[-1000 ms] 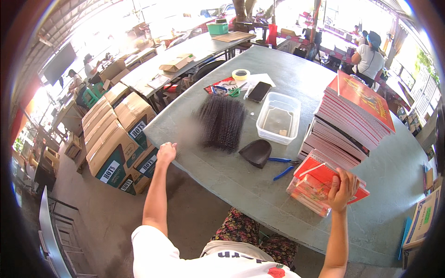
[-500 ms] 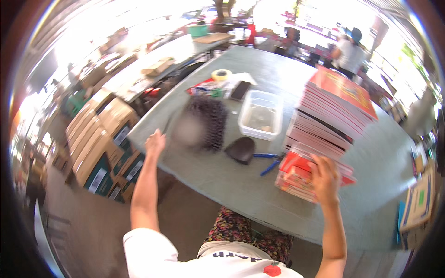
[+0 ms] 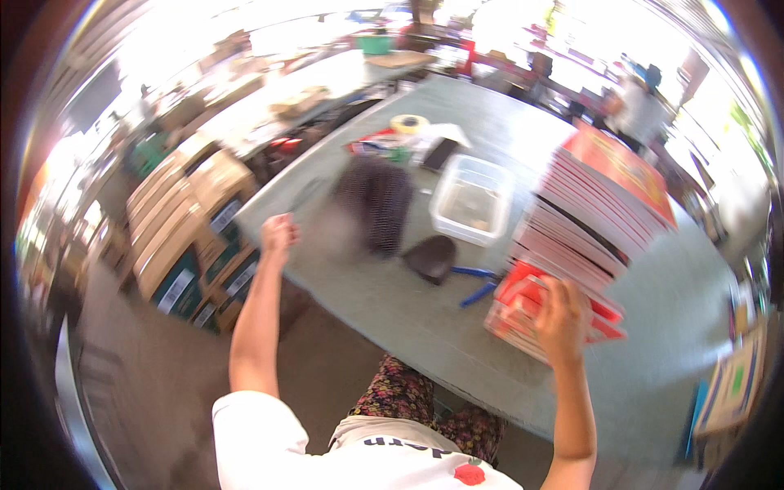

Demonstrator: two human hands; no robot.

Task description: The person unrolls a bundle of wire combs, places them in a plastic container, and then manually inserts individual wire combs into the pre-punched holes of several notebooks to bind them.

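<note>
My left hand [image 3: 279, 233] hovers at the table's left edge, fingers curled in; whatever it may hold is too blurred to make out. My right hand [image 3: 563, 317] is on the low pile of red-covered booklets [image 3: 523, 286], fingers bent and drawn together at the top cover; their tips are partly hidden. Behind that pile rises a tall stack of red-covered booklets [image 3: 608, 192]. A blue-handled tool [image 3: 482, 282], like pliers, lies left of the low pile. Beside it are a dark rounded-triangular object [image 3: 430, 260] and a dark ribbed piece [image 3: 376, 200], partly smeared.
A clear plastic tub [image 3: 439, 229] sits mid-table, near a dark flat phone-like item [image 3: 442, 153] and a tape roll [image 3: 409, 124]. Cardboard boxes [image 3: 175, 245] are stacked left of the table. Another person [image 3: 639, 110] is in the background at right.
The view has turned slightly, shifting the table things to the right. My right hand stays at the low pile and shifts slightly left over it. My left hand remains curled by the edge.
</note>
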